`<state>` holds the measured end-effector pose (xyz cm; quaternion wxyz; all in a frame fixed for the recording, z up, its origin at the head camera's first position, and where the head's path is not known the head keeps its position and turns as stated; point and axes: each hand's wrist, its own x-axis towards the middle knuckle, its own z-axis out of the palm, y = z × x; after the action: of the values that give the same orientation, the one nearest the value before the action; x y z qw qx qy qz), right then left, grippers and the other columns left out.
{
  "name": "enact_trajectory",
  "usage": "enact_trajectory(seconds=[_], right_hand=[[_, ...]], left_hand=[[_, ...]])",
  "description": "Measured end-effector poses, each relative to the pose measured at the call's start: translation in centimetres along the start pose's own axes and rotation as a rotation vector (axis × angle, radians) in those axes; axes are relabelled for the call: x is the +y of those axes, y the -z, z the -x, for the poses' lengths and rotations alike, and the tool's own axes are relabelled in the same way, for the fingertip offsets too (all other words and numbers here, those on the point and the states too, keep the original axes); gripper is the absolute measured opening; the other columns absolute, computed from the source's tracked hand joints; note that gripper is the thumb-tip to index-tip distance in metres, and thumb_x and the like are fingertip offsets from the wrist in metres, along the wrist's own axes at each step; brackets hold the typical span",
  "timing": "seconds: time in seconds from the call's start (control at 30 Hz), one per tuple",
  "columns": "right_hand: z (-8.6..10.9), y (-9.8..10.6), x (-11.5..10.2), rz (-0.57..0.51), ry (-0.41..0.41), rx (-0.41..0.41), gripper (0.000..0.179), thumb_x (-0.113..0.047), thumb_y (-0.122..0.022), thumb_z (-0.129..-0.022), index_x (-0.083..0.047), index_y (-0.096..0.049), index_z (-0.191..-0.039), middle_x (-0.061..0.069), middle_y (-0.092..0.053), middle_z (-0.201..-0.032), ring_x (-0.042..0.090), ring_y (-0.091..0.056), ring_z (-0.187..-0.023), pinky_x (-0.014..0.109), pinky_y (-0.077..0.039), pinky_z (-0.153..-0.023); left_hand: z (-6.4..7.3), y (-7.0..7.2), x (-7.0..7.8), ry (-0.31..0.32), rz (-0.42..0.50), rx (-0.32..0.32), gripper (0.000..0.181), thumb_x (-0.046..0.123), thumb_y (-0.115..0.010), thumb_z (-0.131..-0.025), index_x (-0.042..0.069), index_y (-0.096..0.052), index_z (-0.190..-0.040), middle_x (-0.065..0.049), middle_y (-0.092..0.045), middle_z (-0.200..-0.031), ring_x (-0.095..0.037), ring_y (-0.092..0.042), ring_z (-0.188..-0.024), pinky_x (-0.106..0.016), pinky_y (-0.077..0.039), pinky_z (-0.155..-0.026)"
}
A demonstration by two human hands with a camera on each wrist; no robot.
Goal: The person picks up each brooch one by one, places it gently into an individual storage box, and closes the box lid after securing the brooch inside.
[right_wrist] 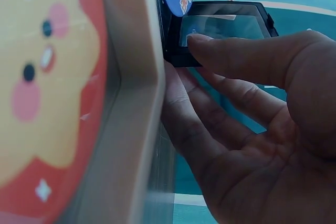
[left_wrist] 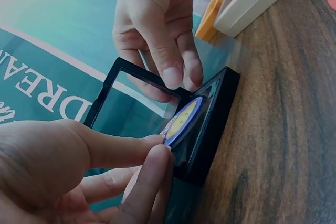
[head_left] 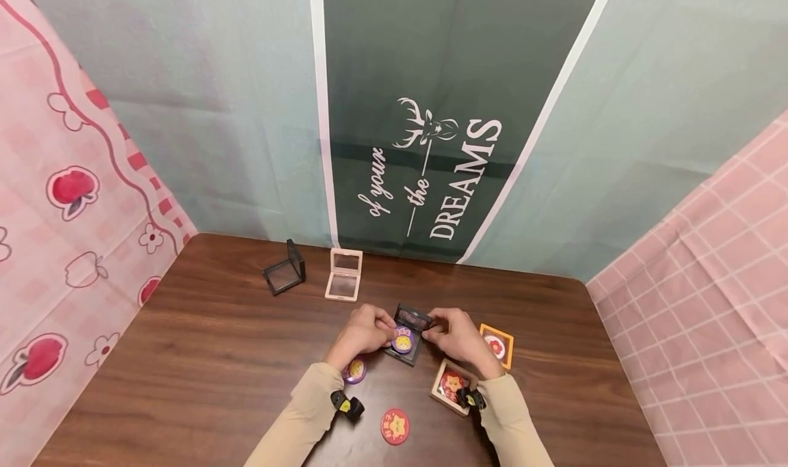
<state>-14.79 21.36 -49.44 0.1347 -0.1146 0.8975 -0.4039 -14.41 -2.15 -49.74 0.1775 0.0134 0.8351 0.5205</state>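
Observation:
A black hinged display frame [head_left: 406, 359] lies unfolded on the table in the head view, its windowed lid [right_wrist: 226, 24] tilted up. My left hand [head_left: 366, 329] pinches a round purple badge [head_left: 403, 342] with a yellow face by its edge, between thumb and fingers. In the left wrist view the badge [left_wrist: 185, 121] is slanted over the base's clear film. My right hand [head_left: 457, 335] holds the frame at its lid side, thumb on the lid and fingers behind it.
Right of the hands are a beige frame [head_left: 437, 389] with a red star badge and an orange frame [head_left: 508, 357]. A red badge [head_left: 395, 427] and another purple badge [head_left: 354, 370] lie nearer me. Behind stand an unfolded black frame [head_left: 283, 276] and a pink one [head_left: 343, 286].

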Motion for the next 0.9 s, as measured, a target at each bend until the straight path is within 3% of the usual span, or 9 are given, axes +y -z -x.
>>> enact_trajectory(seconds=[0.4,0.57,0.7,0.9], right_hand=[[0.5,0.8,-0.5,-0.027,0.018,0.013,0.015,-0.023,-0.077,-0.100,-0.014,-0.077,-0.112,0.005,-0.074,-0.101,0.014,-0.067,-0.080,0.027,-0.052,-0.067],[0.5,1.2,-0.9,-0.128,-0.013,-0.013,0.029,-0.036,-0.068,-0.106,-0.011,-0.077,-0.117,0.010,-0.074,-0.110,0.025,-0.075,-0.095,0.036,-0.063,-0.082],[0.6,1.5,-1.1,-0.198,-0.018,-0.033,0.033,-0.033,-0.060,-0.111,-0.004,-0.074,-0.119,0.017,-0.071,-0.116,0.032,-0.074,-0.106,0.046,-0.063,-0.092],[0.6,1.3,-1.1,-0.208,-0.017,-0.049,0.034,-0.031,-0.059,-0.111,-0.002,-0.074,-0.118,0.019,-0.070,-0.118,0.033,-0.074,-0.108,0.047,-0.062,-0.093]], left_hand=[[-0.1,-0.6,0.0,0.035,-0.042,0.012,0.007,0.010,-0.084,-0.089,0.008,-0.077,-0.089,0.002,-0.074,-0.070,-0.006,-0.067,-0.057,-0.021,-0.052,-0.058],[-0.2,-0.6,0.1,0.027,-0.034,0.020,0.006,0.009,-0.084,-0.088,0.008,-0.077,-0.088,0.002,-0.075,-0.071,-0.006,-0.067,-0.056,-0.022,-0.052,-0.057],[-0.3,-0.5,0.3,0.019,-0.037,0.016,0.007,0.009,-0.083,-0.089,0.008,-0.077,-0.088,0.003,-0.074,-0.069,-0.005,-0.066,-0.054,-0.021,-0.051,-0.056],[-0.2,-0.4,0.0,0.027,-0.054,0.015,0.008,0.010,-0.083,-0.089,0.008,-0.076,-0.087,0.002,-0.072,-0.068,-0.007,-0.066,-0.056,-0.023,-0.050,-0.057]])
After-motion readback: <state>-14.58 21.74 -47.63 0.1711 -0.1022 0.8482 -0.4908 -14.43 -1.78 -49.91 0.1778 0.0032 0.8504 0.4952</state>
